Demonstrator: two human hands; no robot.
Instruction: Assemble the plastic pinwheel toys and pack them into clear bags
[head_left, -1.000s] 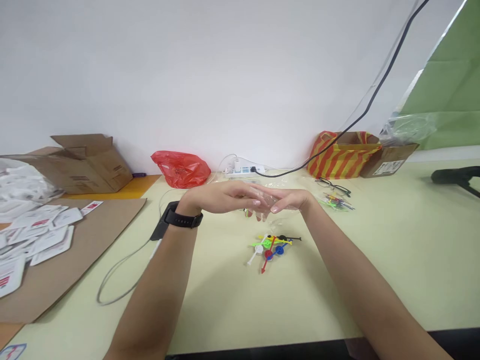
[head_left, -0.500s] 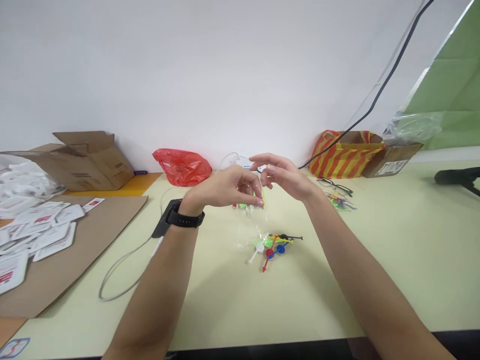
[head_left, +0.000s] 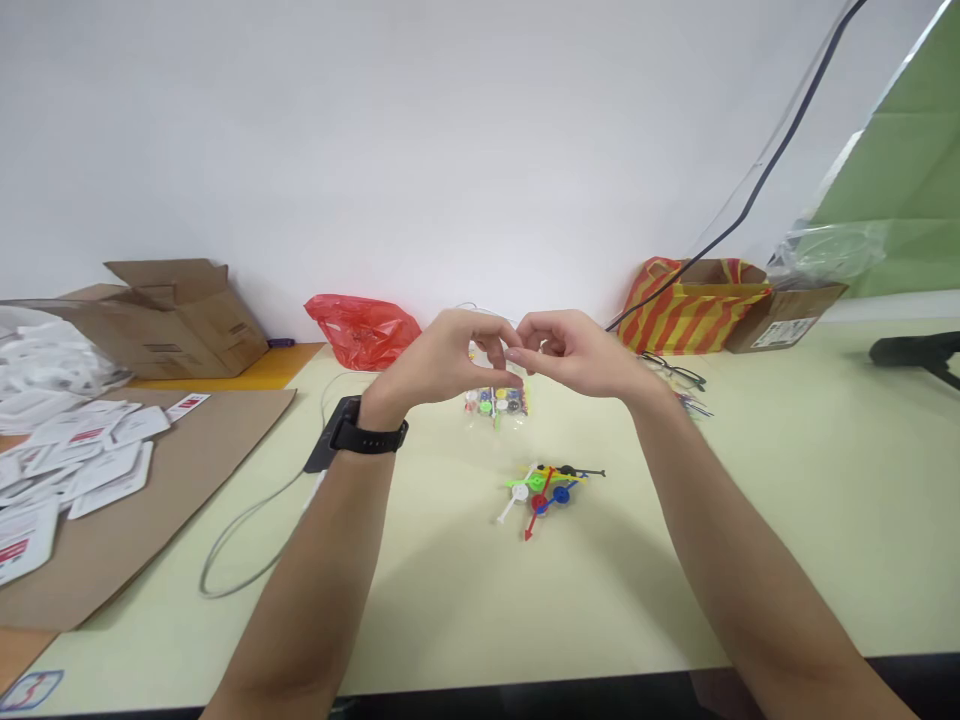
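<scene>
Nearest to you, below your left grip and right grip, loose coloured spinners lie overlapping on the tabletop, perhaps heaped for easy reach. Above them, both grips bend with fingertips close together, likely for fine pinching; you cannot tell whether either grasps anything. Just behind and below shows a clear packet of coloured discs, resting or hanging unclear. Half a second ago, your fingertips were further apart and film veiled the loose spinners.

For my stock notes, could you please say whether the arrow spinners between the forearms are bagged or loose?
Loose: the arrow spinners lie overlapping on the table, with no bag visible around them.
</scene>
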